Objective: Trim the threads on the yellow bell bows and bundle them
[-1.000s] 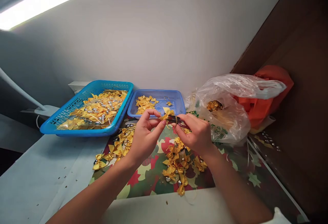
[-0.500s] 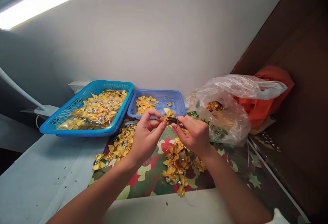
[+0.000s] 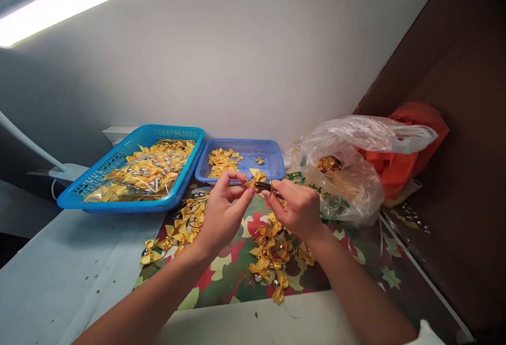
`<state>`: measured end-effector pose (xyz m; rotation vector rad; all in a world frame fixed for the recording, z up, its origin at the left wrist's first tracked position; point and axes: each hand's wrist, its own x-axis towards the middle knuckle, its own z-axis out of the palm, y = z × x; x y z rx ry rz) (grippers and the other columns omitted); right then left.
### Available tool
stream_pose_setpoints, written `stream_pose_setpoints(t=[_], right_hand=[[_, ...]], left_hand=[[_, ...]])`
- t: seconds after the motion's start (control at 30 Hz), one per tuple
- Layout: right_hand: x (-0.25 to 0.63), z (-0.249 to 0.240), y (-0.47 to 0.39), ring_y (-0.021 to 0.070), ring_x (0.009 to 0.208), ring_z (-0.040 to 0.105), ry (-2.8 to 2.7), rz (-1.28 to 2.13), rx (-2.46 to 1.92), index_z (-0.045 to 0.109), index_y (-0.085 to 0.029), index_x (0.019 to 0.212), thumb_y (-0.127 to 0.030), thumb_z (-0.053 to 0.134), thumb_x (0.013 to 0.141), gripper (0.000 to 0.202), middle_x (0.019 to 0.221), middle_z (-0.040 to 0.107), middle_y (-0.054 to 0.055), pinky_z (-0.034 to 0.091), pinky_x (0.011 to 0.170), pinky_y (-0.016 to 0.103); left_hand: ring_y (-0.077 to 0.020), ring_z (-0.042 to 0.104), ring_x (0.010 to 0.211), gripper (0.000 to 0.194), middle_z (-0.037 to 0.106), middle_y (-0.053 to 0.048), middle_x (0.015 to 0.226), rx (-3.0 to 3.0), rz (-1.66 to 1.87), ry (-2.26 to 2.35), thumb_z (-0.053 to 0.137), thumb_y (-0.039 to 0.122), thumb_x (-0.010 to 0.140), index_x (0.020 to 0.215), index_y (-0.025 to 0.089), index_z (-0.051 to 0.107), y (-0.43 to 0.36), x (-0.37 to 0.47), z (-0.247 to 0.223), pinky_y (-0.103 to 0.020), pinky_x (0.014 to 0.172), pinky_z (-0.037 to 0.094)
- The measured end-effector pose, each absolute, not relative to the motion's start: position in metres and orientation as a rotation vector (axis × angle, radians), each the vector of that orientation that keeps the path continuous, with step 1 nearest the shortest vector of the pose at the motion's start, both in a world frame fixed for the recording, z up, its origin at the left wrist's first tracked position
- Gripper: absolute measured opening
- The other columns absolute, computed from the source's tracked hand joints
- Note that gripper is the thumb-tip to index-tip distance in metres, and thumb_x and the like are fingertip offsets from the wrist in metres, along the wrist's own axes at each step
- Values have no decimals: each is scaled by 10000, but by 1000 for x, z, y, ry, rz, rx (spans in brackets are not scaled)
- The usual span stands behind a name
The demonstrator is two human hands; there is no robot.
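Note:
Between thumb and fingers, my left hand (image 3: 227,205) pinches a yellow ribbon bow (image 3: 258,176). My right hand (image 3: 296,205) is closed on a dark, slim tool (image 3: 262,186), whose end meets the bow. A thin gold cord loops near the right fingertips. Below the hands, a pile of yellow bows with silver beads (image 3: 272,253) lies on the patterned mat (image 3: 221,268). More bows with cords (image 3: 184,229) lie left of my left hand, partly hidden by it.
A large blue basket (image 3: 71,200) full of bows stands at the left. Behind my hands is a smaller blue basket (image 3: 272,163) with bows. Plastic bags (image 3: 367,187) and an orange bag (image 3: 399,168) are at the right.
The whole view has shifted slightly. Both hands keep nearly the same grip, and the bow and tool between them have tilted very little.

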<state>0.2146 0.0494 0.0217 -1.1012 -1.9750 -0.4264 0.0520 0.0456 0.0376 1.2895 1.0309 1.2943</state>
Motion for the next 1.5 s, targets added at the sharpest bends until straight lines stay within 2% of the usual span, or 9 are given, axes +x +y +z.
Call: stream_pose_setpoints(t=[0.4, 0.63, 0.77, 0.9, 1.0, 1.1, 1.23, 1.37, 1.5], right_hand=[[214, 19, 50, 103, 522, 527, -2030, -358, -1194, 645, -179, 715, -294, 513, 925, 274, 585, 611, -7, 281, 518, 261], [229, 32, 55, 130, 614, 591, -2064, -48, -1326, 671, -177, 860, -378, 583, 865, 219, 726, 684, 10, 317, 555, 245], [251, 49, 55, 136, 590, 561, -2217, 272, -1636, 645, -195, 740, -413, 699, 763, 226, 659, 651, -8, 298, 519, 235], [256, 45, 57, 145, 588, 559, -2336, 359, -1798, 647, -187, 690, -235, 779, 662, 143, 674, 666, 9, 269, 490, 236], [246, 32, 60, 143, 609, 569, -2393, 424, -1723, 686, -208, 747, -217, 806, 629, 168, 709, 682, 1, 269, 497, 230], [235, 19, 62, 122, 583, 543, -2453, 524, -1607, 707, -233, 753, -213, 819, 607, 185, 677, 666, -22, 265, 489, 220], [232, 14, 65, 90, 497, 425, -2462, 596, -1504, 622, -196, 550, -87, 672, 677, 174, 524, 541, -41, 218, 463, 227], [241, 26, 65, 85, 519, 368, -2386, 609, -1436, 566, -175, 554, -116, 573, 738, 193, 514, 440, -57, 244, 486, 213], [246, 38, 62, 91, 561, 379, -2096, 744, -1302, 632, -158, 701, -253, 599, 806, 146, 603, 475, -42, 291, 516, 211]], left_hand=[[-65, 279, 408, 242, 415, 119, 456, 1259, 1251, 1032, 660, 291, 801, 863, 228, 435, 49, 50, 34, -203, 429, 187], [-70, 305, 398, 199, 470, 98, 495, 1443, 1170, 1150, 607, 304, 825, 908, 233, 440, 59, 38, 36, -200, 424, 221], [-116, 467, 481, 94, 605, 26, 623, 1910, 800, 1336, 509, 261, 847, 932, 223, 500, 72, 15, 41, -227, 476, 333], [-169, 566, 578, 122, 665, -36, 708, 2304, 255, 1415, 477, 209, 815, 829, 208, 599, 81, 2, 34, -257, 508, 353], [-184, 542, 546, 160, 634, -46, 635, 2370, 126, 1459, 488, 166, 786, 672, 205, 594, 86, 1, 21, -276, 509, 323], [-247, 588, 670, 179, 642, -86, 673, 2431, 71, 1505, 505, 123, 764, 638, 199, 606, 91, 2, 9, -301, 556, 356], [-326, 578, 928, 172, 656, -151, 911, 2517, 127, 1558, 523, 90, 754, 822, 162, 664, 92, 7, 10, -377, 720, 432], [-285, 535, 1049, 229, 620, -109, 1090, 2582, 280, 1344, 518, 222, 849, 1048, 187, 624, 82, 17, 25, -401, 891, 430], [-233, 579, 955, 249, 633, -75, 1093, 2217, 489, 1022, 510, 326, 887, 1090, 223, 611, 70, 27, 31, -337, 771, 477]])
